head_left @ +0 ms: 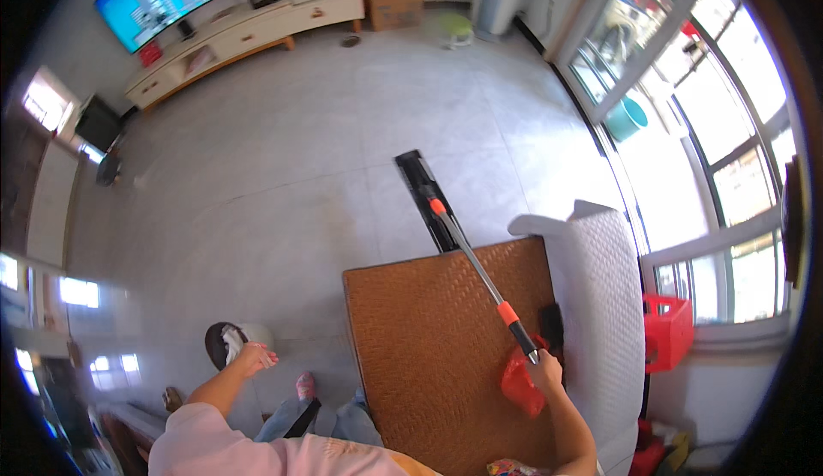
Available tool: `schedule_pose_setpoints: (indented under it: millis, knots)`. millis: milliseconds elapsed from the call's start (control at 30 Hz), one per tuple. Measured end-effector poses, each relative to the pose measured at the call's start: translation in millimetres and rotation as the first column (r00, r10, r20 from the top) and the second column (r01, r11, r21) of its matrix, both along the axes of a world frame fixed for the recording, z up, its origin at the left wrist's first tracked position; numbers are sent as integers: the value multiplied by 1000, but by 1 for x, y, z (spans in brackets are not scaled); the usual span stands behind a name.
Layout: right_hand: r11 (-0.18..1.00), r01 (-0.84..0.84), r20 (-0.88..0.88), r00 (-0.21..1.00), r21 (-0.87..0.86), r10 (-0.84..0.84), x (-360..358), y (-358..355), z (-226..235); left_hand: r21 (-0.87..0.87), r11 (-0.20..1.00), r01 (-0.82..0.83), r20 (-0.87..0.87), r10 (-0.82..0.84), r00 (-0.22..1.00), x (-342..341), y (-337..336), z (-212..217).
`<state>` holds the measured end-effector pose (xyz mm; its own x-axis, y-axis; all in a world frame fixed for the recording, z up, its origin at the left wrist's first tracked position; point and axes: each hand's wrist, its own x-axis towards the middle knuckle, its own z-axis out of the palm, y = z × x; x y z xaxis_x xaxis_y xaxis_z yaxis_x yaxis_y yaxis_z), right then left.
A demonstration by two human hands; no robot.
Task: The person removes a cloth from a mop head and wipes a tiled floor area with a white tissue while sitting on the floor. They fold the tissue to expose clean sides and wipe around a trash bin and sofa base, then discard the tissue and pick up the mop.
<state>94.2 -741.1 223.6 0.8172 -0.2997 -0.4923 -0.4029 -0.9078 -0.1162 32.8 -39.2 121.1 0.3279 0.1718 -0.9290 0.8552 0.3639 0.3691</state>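
Observation:
My right hand (544, 370) is closed around the black end of a mop's handle. The mop (482, 270) has a grey pole with orange collars and slants away over the seat. Its long, flat black head (415, 173) is at the seat's far edge, above the grey floor. Just beside the right hand, a red plastic bag (519, 383) lies on the woven brown seat mat (429, 339). My left hand (254, 359) is off to the left with its fingers loosely apart and no object visible in it. Close by it is a round bin (214, 345) with something white inside.
A quilted white sofa arm (604, 305) borders the seat on the right, with a red plastic crate (669, 332) beyond. Far off stand a low white cabinet (244, 41), a cardboard box (394, 6) and a green stool (454, 29). A teal bucket (627, 119) sits by the glass doors.

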Motion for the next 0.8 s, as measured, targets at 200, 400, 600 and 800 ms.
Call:
schedule_pose_setpoints:
  millis: [200,400,600,800]
  knots:
    - [696,330,-313,937,638,-157,37,122,45,207,946,-250,5,255,967,-59,76,66]
    - [577,396,-471,882,714,-23,75,295,152,363,910,-200,121,167,979,-48,145,141]
    - [613,354,-553,817,707,166,115,437,257,647,762,26,162,-172,972,44,278,167]
    - [758,48,-579,676,651,455,165,532,335,731,681,-43,261,-220,940,101,396,199]
